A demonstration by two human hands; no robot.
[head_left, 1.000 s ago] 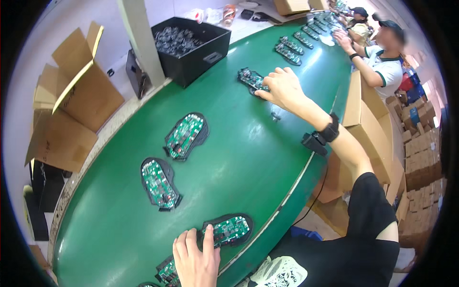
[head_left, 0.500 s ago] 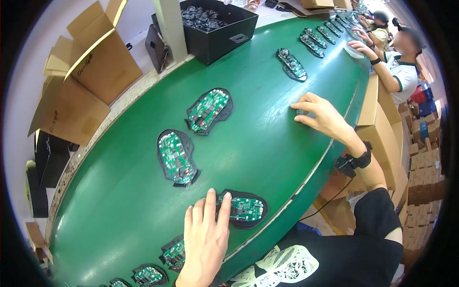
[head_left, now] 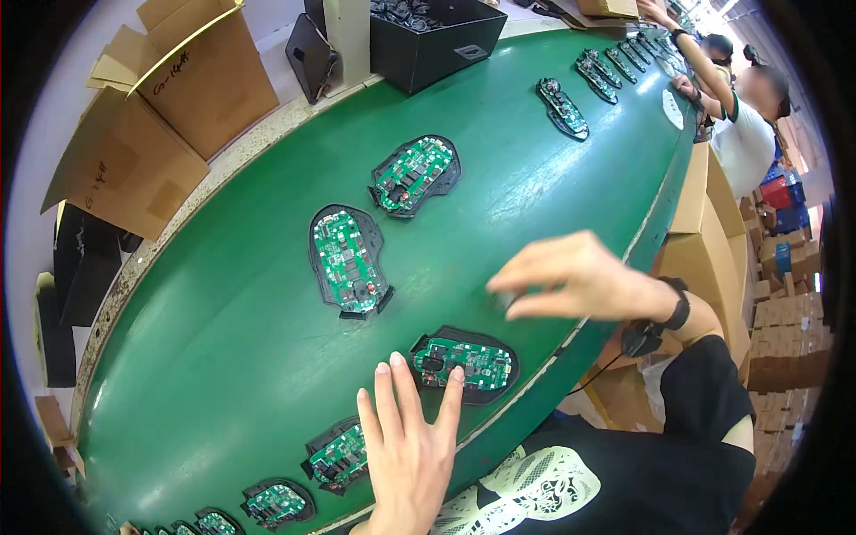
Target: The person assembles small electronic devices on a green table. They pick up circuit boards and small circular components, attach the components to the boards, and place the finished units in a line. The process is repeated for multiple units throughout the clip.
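Note:
My left hand lies with its fingers spread, fingertips on the near edge of a green circuit board in a black plastic shell. Above and right of that board, over the green surface, my right hand pinches a small dark part, too blurred to name. Beneath the left hand's palm side, a second board in its shell is partly covered. Two more boards in shells, one upright in the picture and one slanting, lie farther off toward the left.
The green work surface carries further boards in rows at the far right and near left. A black bin of dark parts stands at the back. Cardboard boxes flank it. A co-worker sits at the far right.
My right hand has come nearer and left, toward the near board, still pinching the small part. My left hand's fingers have spread wider on that board. The co-worker's arm has risen.

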